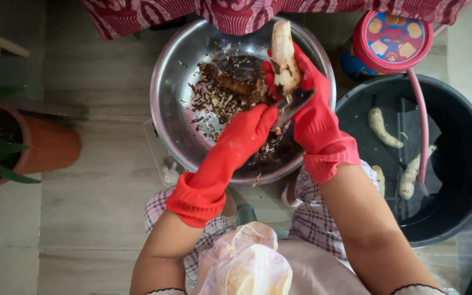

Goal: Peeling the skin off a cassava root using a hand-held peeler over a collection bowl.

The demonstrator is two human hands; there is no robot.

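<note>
Over the steel bowl [173,82], our right hand [313,109] grips the pale root [283,54], long axis nearly upright, tip pointing away from us; our left hand [249,128] holds a knife [296,102] against it.

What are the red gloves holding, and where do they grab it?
The right hand grips a peeled pale root around its lower end. The left hand holds a knife at its handle end, blade against the root.

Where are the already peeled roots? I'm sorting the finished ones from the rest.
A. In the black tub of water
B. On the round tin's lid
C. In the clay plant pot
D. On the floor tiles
A: pale peeled roots lie in the black tub beside the steel bowl.
</note>
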